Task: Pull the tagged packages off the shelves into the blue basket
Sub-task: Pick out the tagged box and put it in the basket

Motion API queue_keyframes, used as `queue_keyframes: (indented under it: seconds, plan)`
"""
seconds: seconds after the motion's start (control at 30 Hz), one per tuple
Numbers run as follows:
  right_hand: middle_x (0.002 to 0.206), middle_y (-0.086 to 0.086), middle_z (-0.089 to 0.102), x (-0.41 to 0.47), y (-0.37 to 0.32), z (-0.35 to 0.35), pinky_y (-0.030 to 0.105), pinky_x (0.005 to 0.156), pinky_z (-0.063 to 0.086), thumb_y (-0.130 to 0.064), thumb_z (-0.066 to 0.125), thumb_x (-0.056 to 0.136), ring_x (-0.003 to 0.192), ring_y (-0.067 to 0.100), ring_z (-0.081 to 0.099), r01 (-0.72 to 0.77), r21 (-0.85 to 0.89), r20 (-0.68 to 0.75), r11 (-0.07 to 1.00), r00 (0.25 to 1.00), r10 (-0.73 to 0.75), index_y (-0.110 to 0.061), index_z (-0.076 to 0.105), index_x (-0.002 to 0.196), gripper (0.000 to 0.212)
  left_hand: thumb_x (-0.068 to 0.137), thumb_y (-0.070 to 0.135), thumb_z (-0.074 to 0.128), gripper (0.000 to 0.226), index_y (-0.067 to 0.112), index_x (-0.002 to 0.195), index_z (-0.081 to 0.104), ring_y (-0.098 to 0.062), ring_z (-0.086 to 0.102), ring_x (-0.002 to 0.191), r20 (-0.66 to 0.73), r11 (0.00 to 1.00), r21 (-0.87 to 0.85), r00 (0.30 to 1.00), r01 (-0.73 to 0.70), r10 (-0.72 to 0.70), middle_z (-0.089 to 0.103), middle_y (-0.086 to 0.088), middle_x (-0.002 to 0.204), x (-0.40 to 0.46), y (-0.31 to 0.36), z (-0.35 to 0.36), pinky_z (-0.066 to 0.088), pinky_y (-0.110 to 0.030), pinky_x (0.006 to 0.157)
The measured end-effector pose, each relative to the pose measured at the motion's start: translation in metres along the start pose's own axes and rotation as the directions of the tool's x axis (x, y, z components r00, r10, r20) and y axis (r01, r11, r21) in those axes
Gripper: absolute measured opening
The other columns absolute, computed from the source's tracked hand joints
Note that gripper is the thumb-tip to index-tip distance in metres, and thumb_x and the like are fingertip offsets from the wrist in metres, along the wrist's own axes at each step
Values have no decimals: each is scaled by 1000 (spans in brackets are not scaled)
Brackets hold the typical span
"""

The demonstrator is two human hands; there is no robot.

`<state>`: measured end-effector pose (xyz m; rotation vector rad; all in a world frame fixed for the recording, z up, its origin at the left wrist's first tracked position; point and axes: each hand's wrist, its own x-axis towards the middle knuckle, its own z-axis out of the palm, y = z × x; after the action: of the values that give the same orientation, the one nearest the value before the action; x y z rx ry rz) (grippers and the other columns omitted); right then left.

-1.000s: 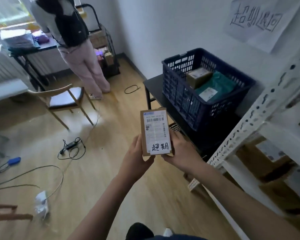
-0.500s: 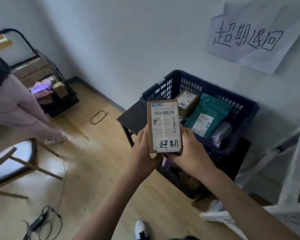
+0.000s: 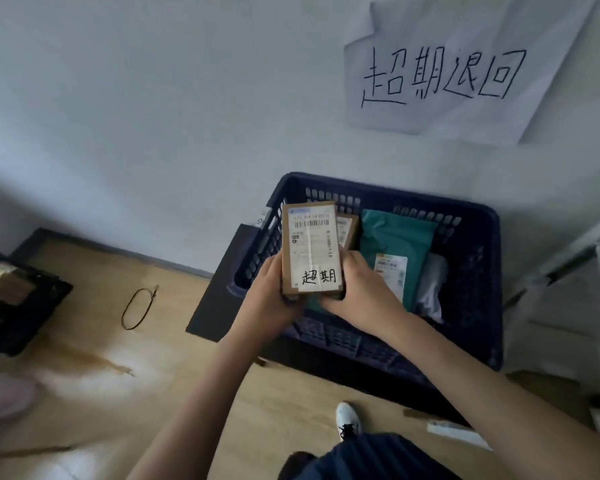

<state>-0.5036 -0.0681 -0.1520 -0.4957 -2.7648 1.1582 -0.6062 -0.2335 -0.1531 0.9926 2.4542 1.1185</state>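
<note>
Box: a flat cardboard box (image 3: 311, 249) with a shipping label and a handwritten tag was held over the near-left part of the basket (image 3: 478, 271), above its rim.
Left hand: the left hand (image 3: 269, 303) gripped the box's lower left edge, fingers curled behind it.
Right hand: the right hand (image 3: 359, 296) gripped the lower right edge, thumb at the side.
Key relation: the box's long axis ran away from the person; the basket floor lay straight below and slightly ahead, both hands equally near.
In basket: a green mailer (image 3: 395, 247), a second box (image 3: 346, 230) and a pale bag (image 3: 432, 289).
Hidden: the fingers behind the box, the space under it and the table under the basket were mostly out of sight.
Judgement: lowering and letting go likely remained.
</note>
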Motion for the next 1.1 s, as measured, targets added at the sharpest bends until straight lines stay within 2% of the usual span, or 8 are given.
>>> queue_keyframes:
  seconds: [0.2, 0.33, 0.43, 0.7, 0.77, 0.9, 1.0, 1.1]
  plan:
    - [129, 1, 45, 15, 35, 25, 24, 83, 45, -34, 80, 80, 108, 16, 57, -178, 37, -32, 983, 983, 179, -24, 29, 152, 88, 76, 26, 81, 73, 30, 141, 48, 0, 49, 118, 192, 998, 7, 979, -68, 65, 52, 15, 128, 46, -22, 17, 48, -23, 98]
    - [120, -1, 47, 11, 46, 31, 32, 82, 51, -35, 79, 78, 109, 16, 55, -270, 65, -99, 961, 956, 276, -26, 38, 143, 78, 78, 25, 80, 66, 25, 138, 51, -12, 53, 120, 338, 989, -14, 930, -149, 145, 54, 12, 125, 64, -32, 32, 51, -36, 100]
    - [117, -5, 53, 13, 45, 51, 37, 83, 55, -29, 76, 77, 107, 16, 54, -312, 65, -61, 948, 947, 315, -25, 44, 138, 69, 74, 35, 80, 64, 29, 133, 54, -10, 58, 117, 386, 991, -17, 914, -130, 126, 60, 12, 123, 71, -50, 29, 54, -37, 97]
    - [119, -1, 58, 20, 28, 73, 40, 91, 54, -26, 76, 77, 111, 16, 57, -375, 96, -46, 922, 924, 380, -30, 45, 137, 68, 80, 26, 82, 62, 25, 134, 52, 0, 59, 113, 560, 993, -83, 821, -79, 112, 61, 12, 126, 79, -80, -4, 45, -6, 85]
    - [119, 0, 58, 24, 26, 72, 40, 92, 55, -29, 75, 77, 110, 16, 58, -378, 86, -4, 922, 925, 380, -32, 44, 138, 68, 84, 27, 79, 60, 24, 136, 51, 2, 59, 112, 596, 994, -107, 799, -18, 78, 62, 13, 127, 81, -85, -11, 46, -11, 88]
    - [129, -5, 60, 22, 20, 69, 36, 98, 53, -40, 74, 79, 117, 9, 58, -352, 114, -3, 929, 935, 355, -35, 46, 139, 66, 88, 25, 75, 52, 29, 133, 51, 11, 59, 109, 603, 988, -150, 795, 40, 60, 63, 19, 122, 79, -89, -16, 52, -27, 99]
    - [127, -4, 60, 24, 19, 62, 34, 96, 53, -24, 77, 82, 118, 10, 57, -314, 118, -58, 942, 945, 323, -30, 48, 138, 63, 83, 34, 77, 63, 30, 139, 48, -1, 57, 119, 564, 991, -117, 816, -67, 122, 60, 15, 130, 83, -83, -13, 50, -32, 102]
    - [124, -4, 56, 40, 26, 49, 37, 94, 53, -31, 77, 79, 115, 10, 55, -295, 84, -104, 952, 948, 302, -33, 44, 140, 69, 80, 31, 78, 67, 31, 139, 48, -4, 56, 119, 469, 986, -106, 868, -126, 161, 59, 11, 129, 95, -71, -7, 51, -31, 99]
